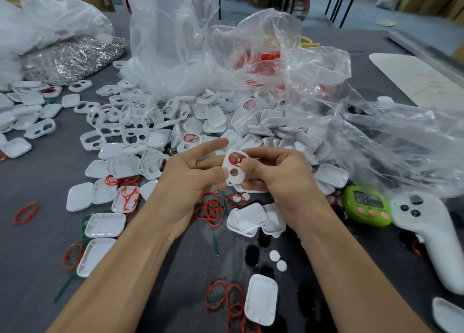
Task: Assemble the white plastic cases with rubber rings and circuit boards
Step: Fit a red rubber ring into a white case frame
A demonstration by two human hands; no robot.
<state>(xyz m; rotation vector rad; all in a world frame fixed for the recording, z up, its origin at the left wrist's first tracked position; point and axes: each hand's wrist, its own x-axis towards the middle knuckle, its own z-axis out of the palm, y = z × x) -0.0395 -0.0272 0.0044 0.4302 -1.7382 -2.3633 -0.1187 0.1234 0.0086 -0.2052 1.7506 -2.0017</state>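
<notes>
Case [233,172] held between left hand [190,179] and right hand [275,175], close together above the table [37,237].
White, with two round holes and a red ring [235,156] at the upper one, it sits just in front of a heap [140,131] of like cases. The right hand grips it, fingers curled round its right side, thumb on its face. The left hand's fingers are mostly straight, thumb against the case's left edge. Loose rings [211,210] lie under the hands, clear bags [175,43] behind the heap, a green timer [366,205] and a white controller [431,232] at right.
</notes>
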